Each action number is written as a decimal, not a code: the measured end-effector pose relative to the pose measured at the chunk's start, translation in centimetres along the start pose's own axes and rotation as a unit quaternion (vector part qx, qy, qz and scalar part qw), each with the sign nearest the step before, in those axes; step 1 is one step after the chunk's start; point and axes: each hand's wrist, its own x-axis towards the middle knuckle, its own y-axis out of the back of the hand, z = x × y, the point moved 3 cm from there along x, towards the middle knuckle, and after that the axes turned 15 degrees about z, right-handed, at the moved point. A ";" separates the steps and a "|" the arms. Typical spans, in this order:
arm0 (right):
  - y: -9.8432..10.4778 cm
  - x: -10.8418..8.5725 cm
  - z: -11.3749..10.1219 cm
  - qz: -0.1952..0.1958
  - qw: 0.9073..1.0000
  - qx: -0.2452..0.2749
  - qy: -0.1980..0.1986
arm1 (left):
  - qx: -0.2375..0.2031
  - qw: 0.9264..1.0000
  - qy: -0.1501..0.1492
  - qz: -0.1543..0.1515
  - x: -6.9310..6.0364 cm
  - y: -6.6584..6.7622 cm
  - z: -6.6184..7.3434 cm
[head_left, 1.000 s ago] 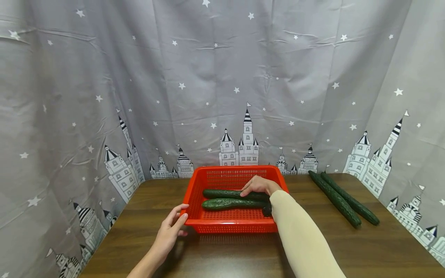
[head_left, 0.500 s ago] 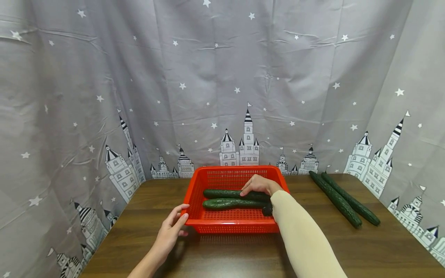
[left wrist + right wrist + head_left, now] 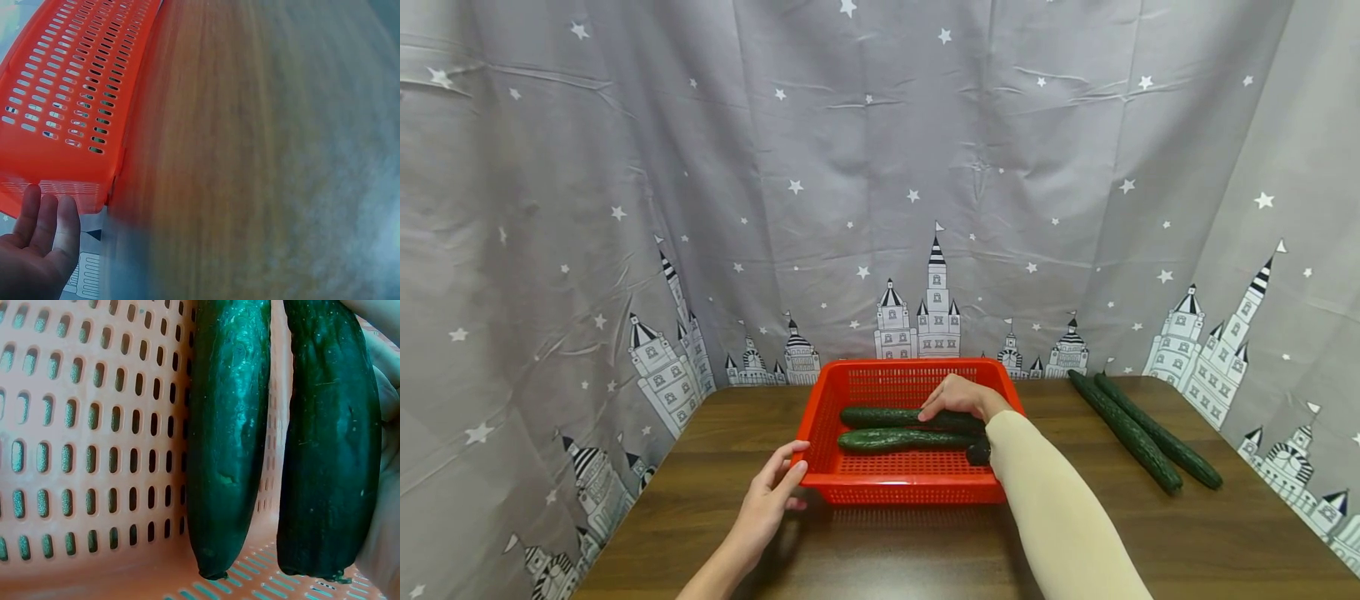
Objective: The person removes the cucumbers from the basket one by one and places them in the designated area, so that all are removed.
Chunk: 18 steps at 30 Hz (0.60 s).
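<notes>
A red plastic basket [image 3: 910, 480] with slotted walls stands on the table, and two dark green cucumbers lie crosswise in it. My right hand [image 3: 958, 398] reaches in over the right side and grips the back cucumber [image 3: 880, 417]; in the right wrist view this cucumber [image 3: 331, 450] lies against the palm. The front cucumber [image 3: 902, 440] lies just beside it, untouched as far as I can see. At the basket's front left corner my left hand [image 3: 767, 496] holds the rim, thumb on top. The left wrist view shows its fingers [image 3: 47, 219] against the outer wall.
Two more cucumbers, a left one [image 3: 1123, 429] and a right one [image 3: 1159, 429], lie side by side on the wooden table [image 3: 700, 467] to the right of the basket. A grey curtain [image 3: 850, 183] with castles and stars hangs behind the table and along its sides.
</notes>
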 end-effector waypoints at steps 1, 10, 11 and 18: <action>0.0 0.0 0.0 0.000 1.000 0.001 0.001 | 0.000 1.000 0.000 0.000 0.0 0.0 0.0; 0.2 0.0 -0.3 0.006 1.000 -0.001 0.013 | 0.002 1.000 0.001 0.002 0.0 0.0 -0.1; 0.3 0.0 -0.4 0.007 1.000 -0.003 0.016 | 0.002 1.000 0.001 0.002 0.0 0.0 -0.1; 0.9 0.1 -1.0 0.012 0.999 -0.011 0.030 | 0.001 1.000 0.000 -0.002 0.1 0.1 0.0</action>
